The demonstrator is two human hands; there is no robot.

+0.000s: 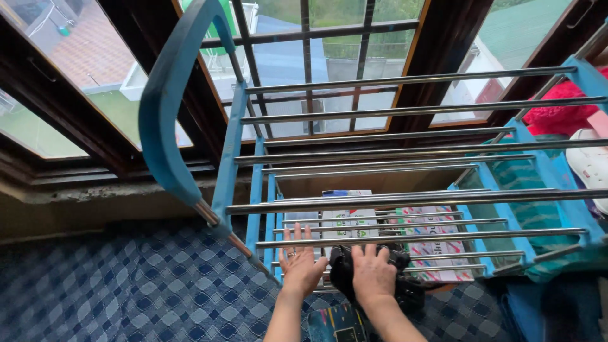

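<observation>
Right hand (373, 273) is down on a dark, bunched-up piece of cloth (345, 269) at the near edge of the drying rack (405, 197), low between the bottom rails. It looks soft and limp, a light thing that will sag and drape rather than hold a shape; no risk of breaking, and the crumpled folds give plenty to pinch. I'd take it by an edge or a gathered fold, since a flat press will only push it through the bars. Right fingers (370, 253) are curled over the top of the bundle, closed onto it. Left hand (301, 266) lies just beside it, fingers spread wide and flat against a steel rail, gripping nothing.

The rack itself is stiff: shiny metal rods in a blue plastic frame, with a curved blue handle (168, 120) rising at its left side. Rods would be slick, so draped cloth may slide.

Under the rack, on the blue chequered floor (126, 285), sits what may be an open cardboard box (354, 183) holding flat printed packets (437, 240), though the rails cut the view. At the far right edge hang red (557, 114) and teal (525, 183) fabrics. Behind it all, a dark-framed window (316, 63).
</observation>
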